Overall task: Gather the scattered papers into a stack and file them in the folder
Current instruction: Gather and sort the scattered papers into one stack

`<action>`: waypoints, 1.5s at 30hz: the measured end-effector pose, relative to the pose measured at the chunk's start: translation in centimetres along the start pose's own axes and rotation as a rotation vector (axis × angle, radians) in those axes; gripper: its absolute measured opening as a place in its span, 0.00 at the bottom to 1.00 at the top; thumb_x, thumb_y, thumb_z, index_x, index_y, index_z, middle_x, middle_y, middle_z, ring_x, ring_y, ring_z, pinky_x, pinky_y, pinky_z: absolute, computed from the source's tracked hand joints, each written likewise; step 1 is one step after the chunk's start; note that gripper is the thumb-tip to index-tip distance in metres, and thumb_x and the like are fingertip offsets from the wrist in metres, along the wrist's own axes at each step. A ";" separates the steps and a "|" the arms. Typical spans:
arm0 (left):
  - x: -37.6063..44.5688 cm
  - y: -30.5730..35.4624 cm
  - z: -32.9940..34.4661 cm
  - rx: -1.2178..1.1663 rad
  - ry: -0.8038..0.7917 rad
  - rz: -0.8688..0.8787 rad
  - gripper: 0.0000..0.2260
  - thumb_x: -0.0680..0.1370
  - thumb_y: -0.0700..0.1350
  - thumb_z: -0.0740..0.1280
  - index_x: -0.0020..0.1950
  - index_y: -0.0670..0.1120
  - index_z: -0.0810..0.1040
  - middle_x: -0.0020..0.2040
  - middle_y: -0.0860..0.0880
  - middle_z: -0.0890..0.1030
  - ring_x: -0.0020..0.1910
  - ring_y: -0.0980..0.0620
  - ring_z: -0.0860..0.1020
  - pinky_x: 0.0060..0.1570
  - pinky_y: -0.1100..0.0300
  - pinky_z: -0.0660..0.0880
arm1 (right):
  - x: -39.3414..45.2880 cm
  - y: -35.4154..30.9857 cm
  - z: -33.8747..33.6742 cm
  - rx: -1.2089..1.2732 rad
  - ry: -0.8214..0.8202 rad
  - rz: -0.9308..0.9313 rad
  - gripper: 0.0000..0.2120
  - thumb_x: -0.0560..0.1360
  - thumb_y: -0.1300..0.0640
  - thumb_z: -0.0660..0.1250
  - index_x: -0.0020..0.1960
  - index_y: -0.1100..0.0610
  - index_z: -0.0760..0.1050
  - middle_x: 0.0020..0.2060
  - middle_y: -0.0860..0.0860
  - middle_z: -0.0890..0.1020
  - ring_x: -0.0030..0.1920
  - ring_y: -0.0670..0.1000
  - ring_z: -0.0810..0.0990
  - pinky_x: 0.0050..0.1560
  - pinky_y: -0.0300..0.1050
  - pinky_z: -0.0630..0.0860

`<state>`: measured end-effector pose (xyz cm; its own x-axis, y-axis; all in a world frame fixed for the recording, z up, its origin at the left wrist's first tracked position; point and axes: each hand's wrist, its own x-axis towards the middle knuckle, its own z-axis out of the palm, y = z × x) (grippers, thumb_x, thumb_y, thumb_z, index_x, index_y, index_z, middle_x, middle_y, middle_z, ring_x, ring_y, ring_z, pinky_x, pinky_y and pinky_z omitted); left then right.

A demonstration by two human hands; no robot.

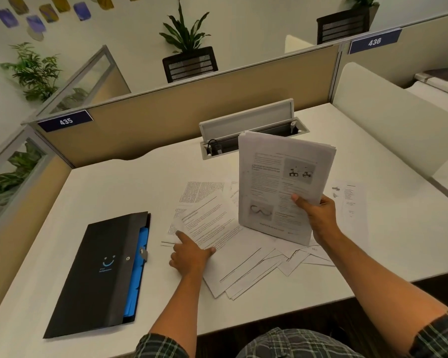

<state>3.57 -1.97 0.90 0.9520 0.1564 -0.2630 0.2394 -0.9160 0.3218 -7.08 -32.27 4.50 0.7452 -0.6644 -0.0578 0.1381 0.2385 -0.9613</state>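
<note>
Gathering stood roughly half done, judging by the spread. Nearest, at lower left of frame, lay one black folder (pixel 102 272), flap closed, blue dividers showing along its right edge; nothing filed yet. Just right of it, left hand (pixel 192 257) rested flat on the loose sheets (pixel 233 257), index finger extended, fingers straight, gripping nothing. Counted perhaps seven or eight loose sheets fanned across frame centre, overlapping too much for an exact tally. Farther right, right hand (pixel 318 215) pinched one gathered stack (pixel 282 187) by its lower right corner, stood on edge upon the loose sheets. One more stray sheet (pixel 349 202) lay apart at right of frame. Beyond, on the white desk (pixel 130 187), one open cable tray (pixel 251 130). Left to do: collect the remaining sheets, square the stack, open the folder, slide it in.
</note>
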 end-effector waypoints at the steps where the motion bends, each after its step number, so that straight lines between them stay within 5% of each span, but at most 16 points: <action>1: 0.0 0.1 0.0 -0.049 -0.010 -0.008 0.54 0.66 0.61 0.80 0.80 0.44 0.51 0.68 0.37 0.74 0.66 0.36 0.75 0.66 0.41 0.72 | 0.0 0.0 0.0 0.001 0.002 0.000 0.11 0.69 0.57 0.79 0.51 0.52 0.85 0.49 0.50 0.89 0.47 0.52 0.88 0.44 0.47 0.85; 6: 0.0 -0.3 -0.1 -0.291 -0.035 -0.034 0.41 0.68 0.48 0.82 0.73 0.43 0.62 0.63 0.39 0.80 0.59 0.36 0.80 0.57 0.43 0.79 | 0.0 -0.2 -0.1 -0.001 0.012 -0.001 0.10 0.70 0.58 0.79 0.51 0.53 0.85 0.48 0.51 0.89 0.47 0.54 0.88 0.43 0.47 0.85; 11: 0.8 -1.4 -0.7 -0.757 -0.093 -0.125 0.30 0.69 0.36 0.80 0.67 0.45 0.71 0.61 0.42 0.81 0.48 0.46 0.79 0.42 0.56 0.79 | 0.3 -0.5 -0.7 -0.001 0.055 0.015 0.09 0.71 0.58 0.79 0.50 0.51 0.85 0.47 0.49 0.89 0.47 0.53 0.88 0.45 0.50 0.85; 15: 1.4 -1.4 -1.4 -1.106 -0.154 -0.205 0.26 0.71 0.31 0.77 0.64 0.46 0.72 0.56 0.44 0.81 0.47 0.46 0.82 0.31 0.55 0.80 | 0.6 -0.4 -1.4 0.023 0.084 0.025 0.10 0.71 0.59 0.79 0.51 0.53 0.84 0.47 0.49 0.89 0.46 0.52 0.88 0.43 0.48 0.86; 19: 2.1 -0.7 -2.6 -1.376 -0.214 -0.194 0.26 0.72 0.29 0.75 0.68 0.43 0.76 0.61 0.41 0.83 0.55 0.41 0.83 0.45 0.50 0.83 | 0.8 -0.2 -1.9 0.026 0.110 0.026 0.12 0.71 0.58 0.79 0.54 0.54 0.84 0.48 0.50 0.89 0.47 0.52 0.88 0.41 0.45 0.85; 23: 2.3 0.5 -5.0 -1.525 -0.339 -0.080 0.20 0.74 0.32 0.74 0.65 0.42 0.80 0.60 0.40 0.84 0.55 0.41 0.84 0.44 0.48 0.84 | 1.1 0.2 -2.3 0.004 0.145 0.030 0.13 0.71 0.57 0.80 0.55 0.54 0.83 0.49 0.50 0.89 0.48 0.54 0.88 0.45 0.53 0.86; 28: 1.4 1.5 -8.7 -1.460 -0.585 0.275 0.17 0.76 0.37 0.71 0.65 0.42 0.81 0.62 0.41 0.83 0.61 0.42 0.82 0.53 0.51 0.83 | 1.7 0.3 -2.7 -0.002 0.206 0.026 0.15 0.73 0.58 0.78 0.59 0.56 0.82 0.51 0.53 0.88 0.49 0.56 0.88 0.50 0.58 0.85; 34: -0.1 2.5 -9.7 -1.396 -0.878 0.497 0.20 0.80 0.28 0.57 0.61 0.42 0.84 0.59 0.41 0.85 0.60 0.43 0.83 0.59 0.49 0.81 | 1.7 -0.1 -1.7 -0.013 0.144 0.042 0.11 0.72 0.60 0.79 0.52 0.52 0.83 0.46 0.50 0.89 0.45 0.54 0.89 0.44 0.54 0.86; 37: -0.7 4.1 -9.3 -1.400 -0.803 0.476 0.13 0.78 0.33 0.67 0.59 0.42 0.85 0.58 0.41 0.85 0.59 0.43 0.83 0.56 0.51 0.82 | 1.5 -0.4 -0.8 -0.014 0.078 0.056 0.12 0.72 0.60 0.79 0.54 0.55 0.83 0.46 0.52 0.89 0.45 0.56 0.89 0.42 0.50 0.86; 41: -0.7 5.8 -7.9 -1.312 -0.464 0.367 0.15 0.70 0.41 0.77 0.55 0.42 0.86 0.55 0.42 0.86 0.56 0.43 0.83 0.55 0.52 0.82 | 1.2 -1.0 0.5 -0.061 -0.046 0.085 0.15 0.69 0.58 0.81 0.54 0.55 0.84 0.46 0.53 0.89 0.44 0.55 0.89 0.40 0.47 0.85; 45: -0.7 6.1 -6.7 -1.118 -0.227 0.372 0.18 0.67 0.48 0.81 0.53 0.44 0.86 0.48 0.48 0.88 0.47 0.47 0.87 0.46 0.54 0.84 | 0.8 -0.8 1.6 -0.140 -0.195 0.184 0.22 0.63 0.54 0.81 0.55 0.58 0.84 0.47 0.56 0.88 0.48 0.60 0.88 0.45 0.56 0.86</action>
<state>5.62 -5.22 9.15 0.9696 -0.2213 -0.1044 0.0966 -0.0460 0.9943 -5.59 -31.85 5.69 0.8623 -0.4676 -0.1944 -0.0920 0.2327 -0.9682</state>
